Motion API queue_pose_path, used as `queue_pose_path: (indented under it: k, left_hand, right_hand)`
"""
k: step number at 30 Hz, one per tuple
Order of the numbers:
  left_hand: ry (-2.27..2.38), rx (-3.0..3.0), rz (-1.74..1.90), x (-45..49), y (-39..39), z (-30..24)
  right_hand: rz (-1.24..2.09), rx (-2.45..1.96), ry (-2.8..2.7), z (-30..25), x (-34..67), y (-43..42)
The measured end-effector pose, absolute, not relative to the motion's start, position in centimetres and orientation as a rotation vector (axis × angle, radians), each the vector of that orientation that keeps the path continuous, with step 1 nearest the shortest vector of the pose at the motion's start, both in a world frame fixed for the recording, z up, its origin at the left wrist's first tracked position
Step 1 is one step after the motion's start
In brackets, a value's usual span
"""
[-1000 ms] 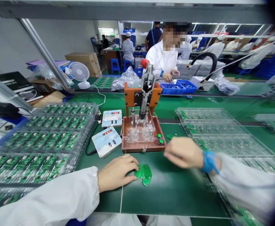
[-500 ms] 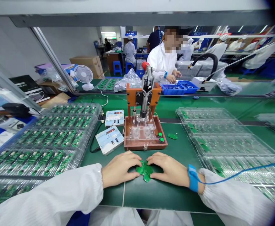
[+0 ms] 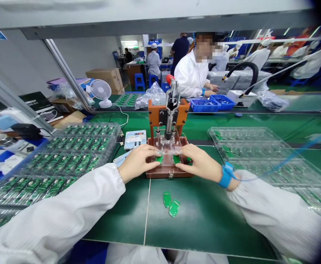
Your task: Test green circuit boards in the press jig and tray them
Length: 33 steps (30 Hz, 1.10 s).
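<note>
My left hand [image 3: 138, 160] is at the left of the test fixture [image 3: 164, 171], its thumb and fingers closed on a green circuit board [image 3: 159, 159] at the clear acrylic plate. Opposite it, my right hand [image 3: 203, 164] pinches a second green circuit board [image 3: 176, 159] over the same plate. Whether the boards are fully seated cannot be seen. Above them stands the toggle clamp [image 3: 172, 99] with its red-tipped handle up. Two loose circuit boards, one [image 3: 167, 199] touching or nearly touching the other [image 3: 174, 208], lie on the green mat in front of the fixture.
Clear trays filled with circuit boards [image 3: 64, 157] are stacked at left. More clear trays [image 3: 248, 146], holding a few boards along one side, stand at right. Two meter boxes, one [image 3: 135, 138] behind the other, sit left of the fixture. A co-worker [image 3: 193, 73] works across the bench near blue bins [image 3: 204, 105].
Both hands moved forward from the mat to the fixture, each carrying a circuit board. Two boards stayed behind on the mat. The loose board right of the fixture is now hidden from view.
</note>
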<state>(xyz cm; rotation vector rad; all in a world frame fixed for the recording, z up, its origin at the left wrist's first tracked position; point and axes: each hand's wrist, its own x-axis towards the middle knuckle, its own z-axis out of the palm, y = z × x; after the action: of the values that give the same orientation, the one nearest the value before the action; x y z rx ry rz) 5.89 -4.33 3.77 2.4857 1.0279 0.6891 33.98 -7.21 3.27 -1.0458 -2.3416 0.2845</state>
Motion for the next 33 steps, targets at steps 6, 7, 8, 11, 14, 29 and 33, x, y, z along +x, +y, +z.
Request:
queue_pose_path:
  k: [6, 7, 8, 11, 14, 29, 33]
  left_hand:
    - [1.071, 2.515, 0.629, 6.7, -3.7, 3.2]
    - [1.071, 2.520, 0.625, 6.7, -3.8, 3.2]
    - [1.065, 2.527, 0.621, 6.6, -3.9, 3.2]
    - [1.032, 2.550, 0.625, 6.4, -3.9, 3.1]
    - [1.001, 2.555, 0.658, 6.4, -4.0, 3.0]
    - [1.316, 2.262, 1.080, -0.9, -0.3, 1.4]
    - [1.418, 2.092, 1.203, -2.4, 1.2, 0.2]
  right_hand:
    - [0.264, -1.020, -2.406, 2.3, 33.3, -5.0]
    - [0.261, -1.018, -2.412, 2.3, 33.2, -5.0]
    - [0.258, -1.017, -2.415, 2.3, 33.2, -5.1]
    - [0.251, -1.017, -2.411, 2.2, 33.4, -5.4]
    - [0.244, -1.002, -2.404, 1.9, 33.5, -5.6]
    - [-0.023, -1.165, -1.789, 8.6, 37.3, 1.2]
    - [0.155, -1.123, -1.671, 14.6, 34.6, 5.4]
